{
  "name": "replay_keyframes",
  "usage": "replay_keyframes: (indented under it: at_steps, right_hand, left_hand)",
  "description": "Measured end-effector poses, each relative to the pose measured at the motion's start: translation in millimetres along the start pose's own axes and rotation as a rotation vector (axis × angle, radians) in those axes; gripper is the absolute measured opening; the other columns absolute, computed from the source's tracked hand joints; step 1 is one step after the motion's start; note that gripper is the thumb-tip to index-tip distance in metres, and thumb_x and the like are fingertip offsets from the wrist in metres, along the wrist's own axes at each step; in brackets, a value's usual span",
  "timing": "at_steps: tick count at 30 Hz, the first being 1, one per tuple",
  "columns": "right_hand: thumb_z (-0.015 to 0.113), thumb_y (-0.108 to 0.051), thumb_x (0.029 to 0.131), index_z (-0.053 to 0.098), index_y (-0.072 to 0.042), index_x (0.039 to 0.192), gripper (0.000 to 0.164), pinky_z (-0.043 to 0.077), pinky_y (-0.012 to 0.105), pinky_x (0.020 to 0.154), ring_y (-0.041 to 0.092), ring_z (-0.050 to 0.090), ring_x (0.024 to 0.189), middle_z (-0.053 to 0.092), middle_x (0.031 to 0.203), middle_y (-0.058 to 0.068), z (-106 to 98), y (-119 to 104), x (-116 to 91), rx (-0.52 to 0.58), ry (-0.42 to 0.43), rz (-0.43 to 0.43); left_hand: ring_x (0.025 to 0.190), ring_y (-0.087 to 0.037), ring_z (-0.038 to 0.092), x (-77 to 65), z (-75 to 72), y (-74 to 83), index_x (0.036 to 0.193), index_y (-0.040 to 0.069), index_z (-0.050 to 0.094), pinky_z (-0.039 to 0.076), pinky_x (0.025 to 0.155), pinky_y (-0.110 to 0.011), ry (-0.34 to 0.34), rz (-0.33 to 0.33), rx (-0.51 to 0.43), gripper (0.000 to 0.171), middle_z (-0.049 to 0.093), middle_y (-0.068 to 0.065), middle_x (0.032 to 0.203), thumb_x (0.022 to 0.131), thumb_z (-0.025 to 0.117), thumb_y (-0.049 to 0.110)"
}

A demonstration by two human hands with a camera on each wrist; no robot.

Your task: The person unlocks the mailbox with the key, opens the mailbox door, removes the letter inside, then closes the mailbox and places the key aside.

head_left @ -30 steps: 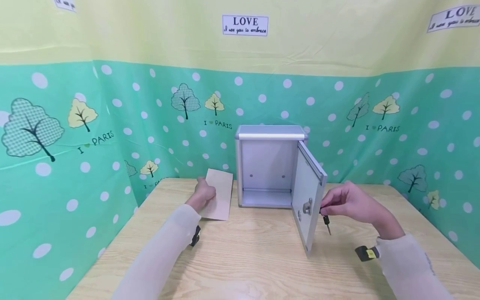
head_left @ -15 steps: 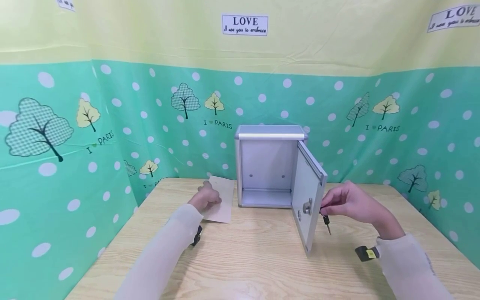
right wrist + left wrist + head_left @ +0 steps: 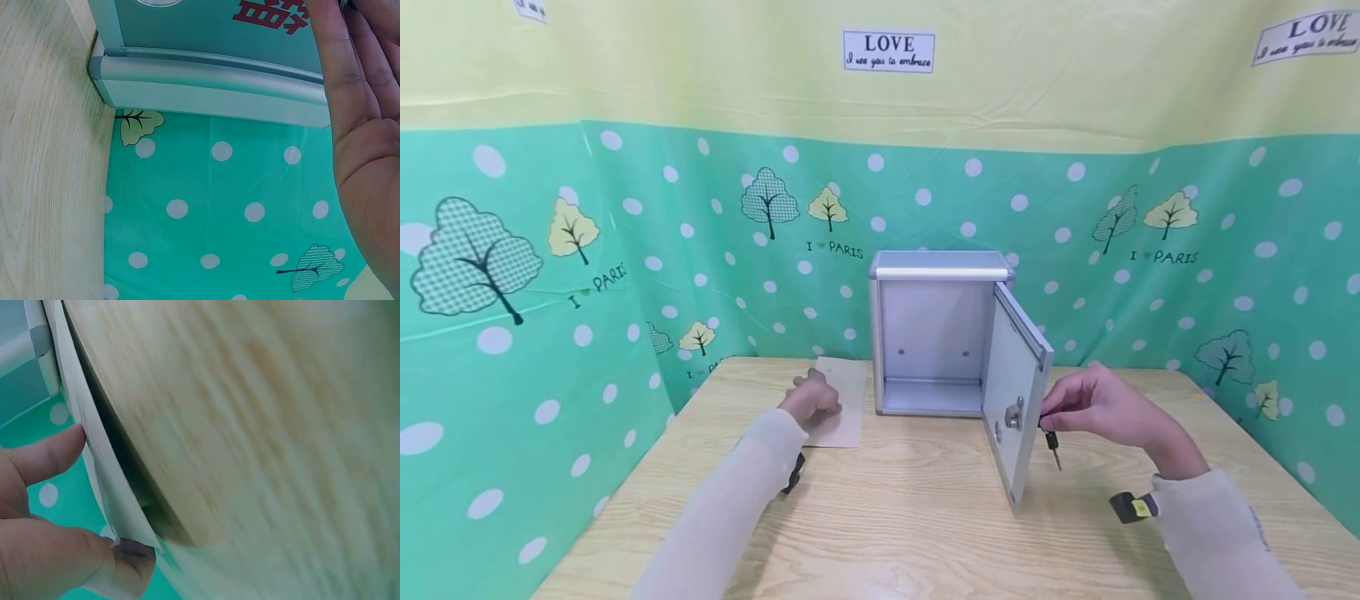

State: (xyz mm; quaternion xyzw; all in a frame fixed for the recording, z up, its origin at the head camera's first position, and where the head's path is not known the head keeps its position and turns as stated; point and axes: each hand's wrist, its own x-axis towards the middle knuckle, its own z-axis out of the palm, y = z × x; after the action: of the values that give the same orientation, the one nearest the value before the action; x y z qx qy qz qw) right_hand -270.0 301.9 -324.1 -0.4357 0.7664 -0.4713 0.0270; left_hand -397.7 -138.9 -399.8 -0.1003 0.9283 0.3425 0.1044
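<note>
A flat beige envelope (image 3: 846, 404) lies on the table left of a silver metal box (image 3: 942, 262). My left hand (image 3: 812, 397) rests over the envelope's left side. In the left wrist view, the thumb and a finger (image 3: 56, 453) touch the envelope (image 3: 106, 469) near a corner, with a thin dark gap under its edge. The box's hinged door (image 3: 1018, 392) stands swung out to the right, a lock on its inner face. My right hand (image 3: 1101, 408) pinches a key at the door's outer side, its tips partly hidden. A second black-headed key (image 3: 1053, 448) dangles below.
The wooden table (image 3: 910, 533) carries the box near its back edge. A green and yellow printed curtain (image 3: 700, 208) hangs behind and on both sides. Red lettering (image 3: 272, 14) marks the door's outer face in the right wrist view.
The envelope has come down from a raised tilt to lie on the table, my left hand moving with it and its fingers shifting over the top. The right hand and door have stayed still.
</note>
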Motion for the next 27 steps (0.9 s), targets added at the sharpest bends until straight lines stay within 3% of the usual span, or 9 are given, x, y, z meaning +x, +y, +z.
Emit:
replay_keyframes:
  at_steps: [4, 7, 14, 21, 27]
  right_hand:
    - [0.065, 0.007, 0.084, 0.070, -0.002, 0.096, 0.016, 0.059, 0.038, 0.065, 0.026, 0.069, 0.079, 0.071, 0.093, 0.013, 0.5, -2.0, 0.5, 0.006, 0.002, -0.017]
    - [0.065, 0.008, 0.084, 0.070, -0.001, 0.096, 0.016, 0.059, 0.037, 0.065, 0.026, 0.069, 0.079, 0.071, 0.093, 0.013, 0.9, -3.3, 0.7, 0.011, 0.001, -0.024]
    - [0.066, 0.007, 0.083, 0.070, -0.002, 0.095, 0.016, 0.059, 0.037, 0.064, 0.025, 0.069, 0.077, 0.072, 0.092, 0.012, 0.9, -3.8, 0.4, 0.000, 0.006, -0.017]
    - [0.066, 0.007, 0.083, 0.071, -0.002, 0.096, 0.016, 0.059, 0.037, 0.063, 0.024, 0.068, 0.076, 0.072, 0.092, 0.012, 0.0, -1.2, 0.1, 0.005, 0.009, -0.020]
    - [0.066, 0.008, 0.083, 0.070, -0.001, 0.096, 0.016, 0.059, 0.037, 0.064, 0.025, 0.068, 0.077, 0.071, 0.092, 0.013, 0.2, -0.4, -0.1, 0.023, 0.004, -0.018]
  left_hand:
    - [0.113, -0.047, 0.028, -3.1, 2.1, 2.8, 0.146, -0.007, 0.014, 0.039, 0.091, -0.057, 0.038, -0.002, 0.064, 0.089, 0.021, -0.035, 0.136, 0.077, 0.068, 0.010]
    - [0.109, -0.045, 0.029, -4.4, 3.4, 4.0, 0.144, -0.008, 0.021, 0.042, 0.085, -0.052, 0.051, -0.006, 0.091, 0.084, 0.024, -0.034, 0.132, 0.078, 0.069, 0.012]
    - [0.123, -0.051, 0.018, -6.4, 4.5, 4.4, 0.145, -0.007, 0.021, 0.033, 0.099, -0.063, 0.022, -0.002, 0.112, 0.079, 0.005, -0.036, 0.147, 0.082, 0.066, 0.013]
    - [0.118, -0.047, 0.024, -7.7, 1.5, 2.9, 0.143, -0.004, 0.029, 0.035, 0.095, -0.063, 0.015, 0.020, 0.105, 0.077, 0.020, -0.033, 0.139, 0.080, 0.068, 0.018]
    - [0.127, -0.049, 0.019, -9.5, -5.2, 5.5, 0.147, -0.001, 0.021, 0.026, 0.101, -0.070, -0.003, 0.045, 0.067, 0.084, 0.013, -0.032, 0.145, 0.084, 0.065, 0.031]
